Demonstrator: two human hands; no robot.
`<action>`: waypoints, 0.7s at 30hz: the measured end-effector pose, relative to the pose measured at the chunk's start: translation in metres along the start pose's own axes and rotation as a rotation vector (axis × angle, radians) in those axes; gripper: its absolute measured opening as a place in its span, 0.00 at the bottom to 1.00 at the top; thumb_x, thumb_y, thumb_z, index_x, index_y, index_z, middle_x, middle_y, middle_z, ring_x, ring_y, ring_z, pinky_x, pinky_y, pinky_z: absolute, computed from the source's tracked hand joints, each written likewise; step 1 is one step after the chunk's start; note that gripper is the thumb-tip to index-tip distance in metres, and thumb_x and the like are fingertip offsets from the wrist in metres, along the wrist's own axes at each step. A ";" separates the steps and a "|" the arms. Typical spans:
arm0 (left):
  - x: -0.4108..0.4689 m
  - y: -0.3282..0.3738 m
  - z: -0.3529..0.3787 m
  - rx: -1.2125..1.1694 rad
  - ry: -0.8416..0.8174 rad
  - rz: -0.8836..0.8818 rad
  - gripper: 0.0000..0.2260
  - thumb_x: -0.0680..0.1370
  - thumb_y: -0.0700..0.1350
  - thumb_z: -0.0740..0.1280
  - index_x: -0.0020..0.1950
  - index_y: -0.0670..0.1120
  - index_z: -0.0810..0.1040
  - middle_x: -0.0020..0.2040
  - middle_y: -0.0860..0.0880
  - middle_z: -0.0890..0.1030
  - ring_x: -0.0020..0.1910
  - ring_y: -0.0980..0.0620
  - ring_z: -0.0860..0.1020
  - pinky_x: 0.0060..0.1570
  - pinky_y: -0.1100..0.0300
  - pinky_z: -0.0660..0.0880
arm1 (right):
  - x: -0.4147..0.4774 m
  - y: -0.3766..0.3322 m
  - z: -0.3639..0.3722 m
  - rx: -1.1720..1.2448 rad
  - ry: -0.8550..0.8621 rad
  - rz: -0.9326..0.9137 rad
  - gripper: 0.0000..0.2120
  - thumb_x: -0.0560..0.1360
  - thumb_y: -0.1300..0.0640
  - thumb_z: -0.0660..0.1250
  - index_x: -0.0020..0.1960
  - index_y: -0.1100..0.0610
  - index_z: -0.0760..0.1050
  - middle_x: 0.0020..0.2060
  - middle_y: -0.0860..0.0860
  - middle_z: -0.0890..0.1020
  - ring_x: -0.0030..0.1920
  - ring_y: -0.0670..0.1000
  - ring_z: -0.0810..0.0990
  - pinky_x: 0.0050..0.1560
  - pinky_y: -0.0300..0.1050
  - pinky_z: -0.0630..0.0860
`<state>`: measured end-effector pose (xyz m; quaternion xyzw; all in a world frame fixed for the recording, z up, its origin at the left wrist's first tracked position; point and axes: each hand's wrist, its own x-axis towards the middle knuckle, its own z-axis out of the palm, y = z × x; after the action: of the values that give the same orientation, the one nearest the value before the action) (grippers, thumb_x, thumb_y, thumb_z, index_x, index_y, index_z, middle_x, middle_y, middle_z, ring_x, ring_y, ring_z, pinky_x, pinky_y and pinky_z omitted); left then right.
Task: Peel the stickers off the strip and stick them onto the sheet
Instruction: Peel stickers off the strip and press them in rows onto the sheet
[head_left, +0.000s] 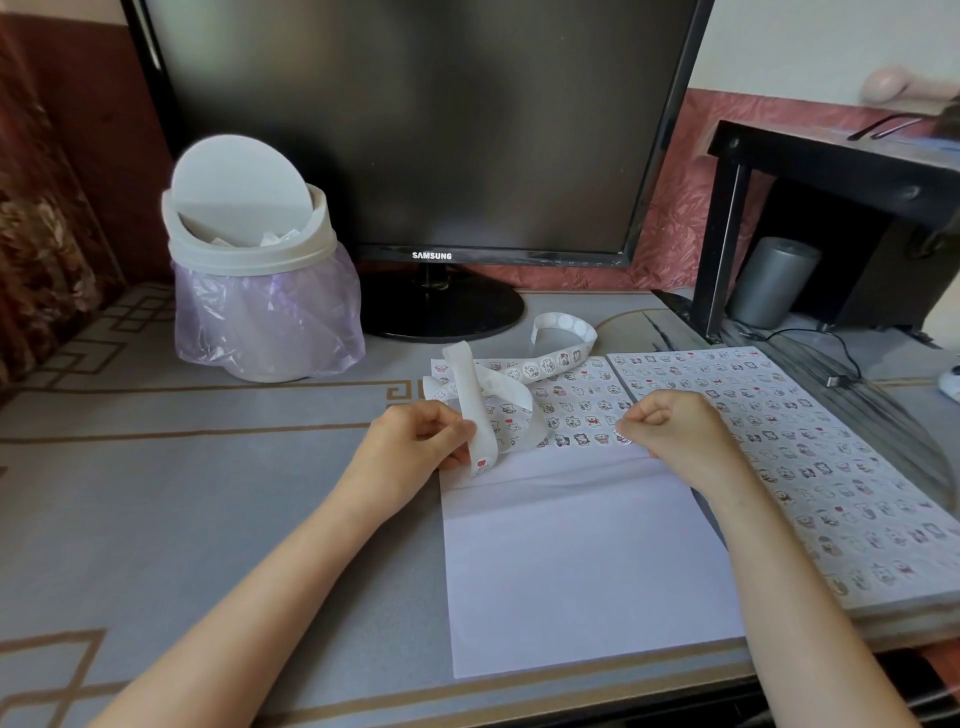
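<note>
Left hand pinches the strip at the sheet's 9 o'clock edge. Right hand, fingers curled, pinches a sticker down at the row's 3 o'clock end. I'd rub it flat, level with its neighbours. Loads of blank paper toward 6, but a filled sheet crowds the 3 o'clock edge.
</note>
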<state>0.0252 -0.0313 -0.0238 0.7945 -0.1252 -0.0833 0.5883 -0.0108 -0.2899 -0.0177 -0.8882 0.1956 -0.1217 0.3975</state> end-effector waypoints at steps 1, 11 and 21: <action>0.000 0.000 0.000 0.002 -0.002 0.002 0.07 0.77 0.42 0.66 0.41 0.42 0.80 0.39 0.45 0.84 0.36 0.55 0.80 0.41 0.71 0.77 | -0.001 -0.001 0.000 -0.008 0.007 -0.010 0.06 0.69 0.61 0.72 0.36 0.53 0.78 0.31 0.48 0.79 0.33 0.49 0.76 0.40 0.42 0.71; 0.001 -0.002 0.000 0.016 -0.002 0.014 0.08 0.77 0.43 0.67 0.39 0.44 0.80 0.38 0.46 0.84 0.36 0.55 0.81 0.45 0.66 0.78 | -0.004 -0.001 0.000 -0.112 0.028 -0.040 0.06 0.69 0.59 0.72 0.35 0.51 0.77 0.29 0.44 0.77 0.34 0.48 0.76 0.40 0.44 0.71; 0.000 -0.001 0.001 0.020 -0.003 0.013 0.07 0.77 0.43 0.66 0.40 0.44 0.79 0.39 0.46 0.84 0.37 0.54 0.80 0.44 0.68 0.77 | 0.002 0.007 -0.001 -0.092 0.022 -0.005 0.09 0.69 0.55 0.74 0.42 0.50 0.74 0.36 0.46 0.77 0.43 0.52 0.78 0.49 0.50 0.74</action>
<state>0.0255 -0.0320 -0.0247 0.7994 -0.1322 -0.0794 0.5807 -0.0111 -0.2958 -0.0219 -0.9047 0.2031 -0.1232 0.3537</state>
